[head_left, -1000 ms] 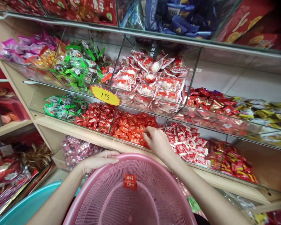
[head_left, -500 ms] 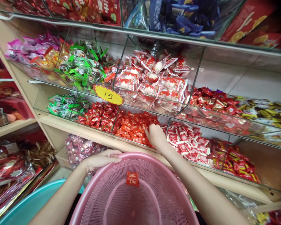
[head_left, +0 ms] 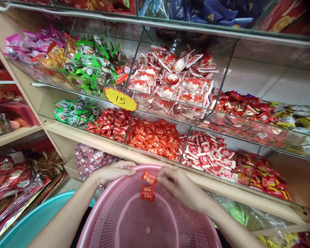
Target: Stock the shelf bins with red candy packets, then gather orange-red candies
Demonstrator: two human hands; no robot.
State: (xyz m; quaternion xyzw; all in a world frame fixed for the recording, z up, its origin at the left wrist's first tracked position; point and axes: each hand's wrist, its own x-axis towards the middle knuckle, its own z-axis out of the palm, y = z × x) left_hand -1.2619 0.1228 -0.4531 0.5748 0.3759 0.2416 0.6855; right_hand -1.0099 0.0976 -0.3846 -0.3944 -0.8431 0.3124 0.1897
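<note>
My left hand [head_left: 116, 171] is closed over the left far rim of a pink plastic basket [head_left: 98, 196] with mesh sides. Over the basket's far wall, my right hand [head_left: 177, 186] pinches a red-wrapped candy [head_left: 148, 178] at its right end. Just below it, a second red candy [head_left: 147, 193] with pale lettering rests on the mesh inside the basket; the two overlap in view, and I cannot tell whether they touch. Beyond the rim, a shelf compartment holds a heap of the same red candies [head_left: 155, 136].
Glass-divided shelves hold red-and-white wrapped candies [head_left: 206, 151], green-wrapped sweets [head_left: 90, 65] and larger red-and-white packets [head_left: 170, 82]. A yellow price tag [head_left: 120, 99] reads 15. The wooden shelf edge [head_left: 124, 150] runs just past the basket. A teal tub [head_left: 49, 213] stands at lower left.
My right hand has come back from the red candy heap to above the basket, now with a red candy in its fingers. My left hand stays on the rim.
</note>
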